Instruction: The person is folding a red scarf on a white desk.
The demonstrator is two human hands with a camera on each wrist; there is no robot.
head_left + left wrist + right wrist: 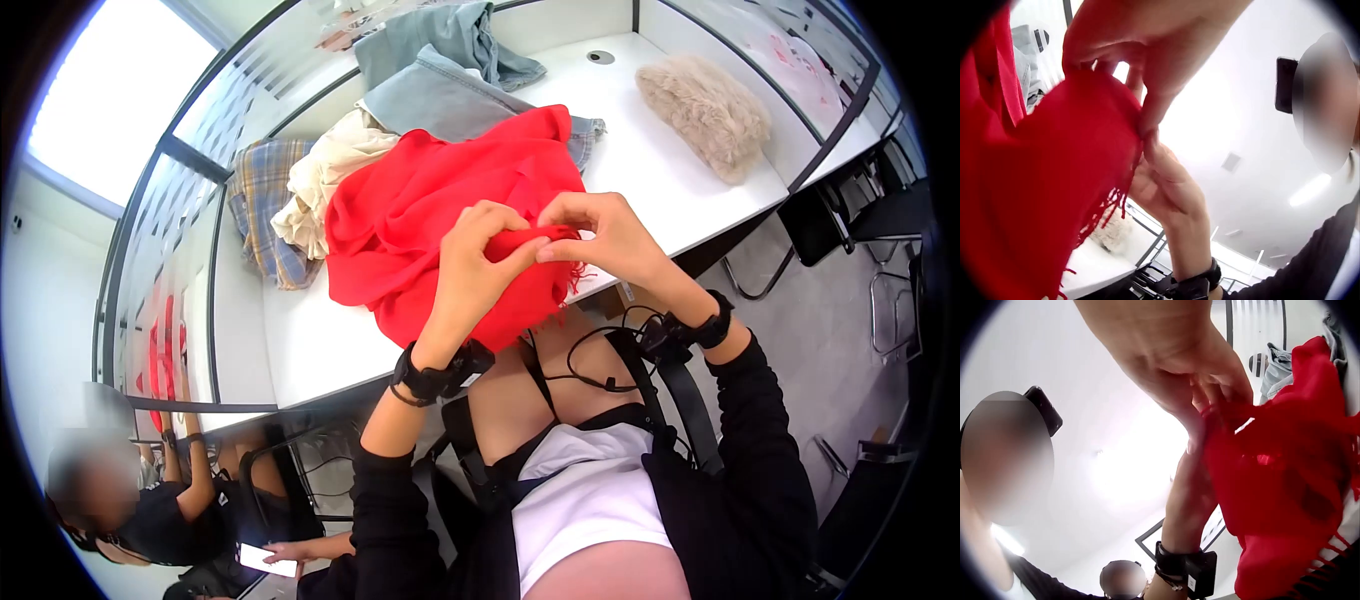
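- Red fringed cloth (420, 205): bunched on the near part of the worktop (690, 205), its gathered edge raised between the two hands; fringe (578, 278) hangs by the right hand.
- Left hand (472, 265): fingers bent, pinching the cloth edge between thumb and fingers.
- Right hand (612, 238): likewise pinching the edge; thumb tips meet or nearly so.
- Writing: pale mark on the left black wrist device (438, 376), too small to read. Reddish print (800, 72) beyond the right partition, also illegible.
- Denim (435, 95): light blue, behind the red cloth and partly covered by it.
- Cream cloth (312, 190): crumpled, against the red cloth's left side, lying partly over blue-brown plaid cloth (258, 190).
- Beige furry item (705, 115): well apart, toward the right partition.
- Round fitting (600, 57): set in the worktop near the back.
- Black cable (600, 383): runs below the worktop edge, over the person's legs.
- Second person (175, 515): seated at lower left, past the partition.
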